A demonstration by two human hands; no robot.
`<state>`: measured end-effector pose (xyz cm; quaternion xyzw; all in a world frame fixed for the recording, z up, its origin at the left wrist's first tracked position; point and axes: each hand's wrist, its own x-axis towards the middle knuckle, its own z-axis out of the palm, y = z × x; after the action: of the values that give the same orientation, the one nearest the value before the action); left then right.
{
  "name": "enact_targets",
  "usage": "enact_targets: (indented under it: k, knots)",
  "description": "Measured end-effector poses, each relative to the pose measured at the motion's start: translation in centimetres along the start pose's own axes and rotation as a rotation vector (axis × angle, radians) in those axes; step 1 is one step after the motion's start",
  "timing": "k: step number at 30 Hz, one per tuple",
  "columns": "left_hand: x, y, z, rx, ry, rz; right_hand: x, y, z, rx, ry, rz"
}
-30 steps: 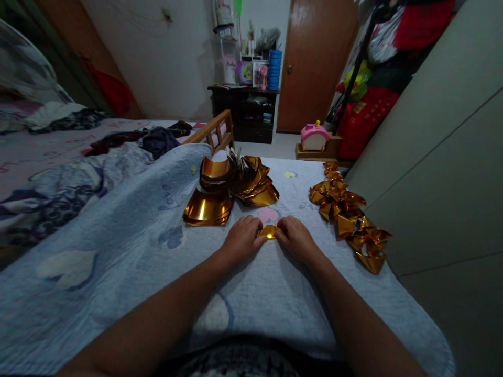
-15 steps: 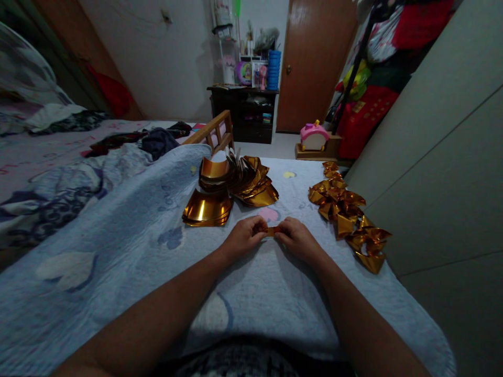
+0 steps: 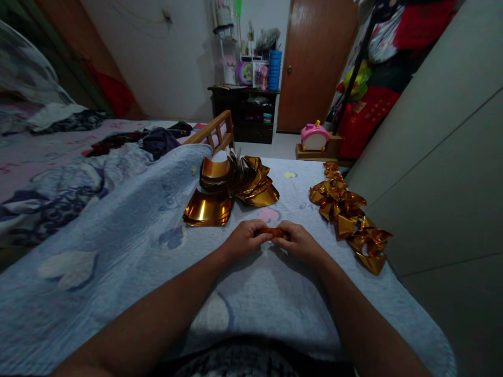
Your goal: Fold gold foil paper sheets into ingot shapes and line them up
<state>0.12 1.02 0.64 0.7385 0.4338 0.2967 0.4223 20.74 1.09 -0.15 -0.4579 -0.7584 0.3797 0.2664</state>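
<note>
Between my two hands is a small folded piece of gold foil paper (image 3: 274,232), mostly covered by my fingers. My left hand (image 3: 247,240) pinches its left end, thumb toward me. At the other end my right hand (image 3: 297,240) grips it the same way, the thumbs close together. Beyond my left hand lie fanned stacks of shiny gold foil sheets (image 3: 210,208), some showing pale undersides. Off to the right of my right hand runs a heap of folded gold foil pieces (image 3: 346,212).
Everything lies on a pale blue quilt (image 3: 157,272) with heart patterns. A wooden bed rail (image 3: 212,128) rises behind the sheets, with rumpled clothes (image 3: 159,141) to its left. A light cabinet panel (image 3: 444,173) stands along the right. A pink toy case (image 3: 315,137) sits past the far edge.
The foil piece between my hands has turned and now shows a narrower, redder strip. My thumbs have come closer together. The stacks and the folded heap stay put.
</note>
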Motion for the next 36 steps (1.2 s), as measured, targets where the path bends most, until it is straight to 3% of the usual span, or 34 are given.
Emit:
enact_targets:
  k: [12,20,30,36]
  knots:
    - [0.1,-0.6,-0.1,-0.015,-0.137,0.012,-0.2,-0.4,-0.1,0.018,-0.021,-0.020]
    - [0.2,-0.9,0.0,-0.086,-0.130,-0.014,-0.1,-0.5,-0.2,0.065,-0.017,-0.002]
    - [0.2,-1.0,-0.7,-0.290,-0.124,-0.066,-0.6,-0.2,-2.0,0.176,-0.014,0.051]
    - [0.3,-1.1,-0.7,-0.325,-0.125,-0.083,-0.5,0.0,-2.3,0.243,-0.079,0.015]
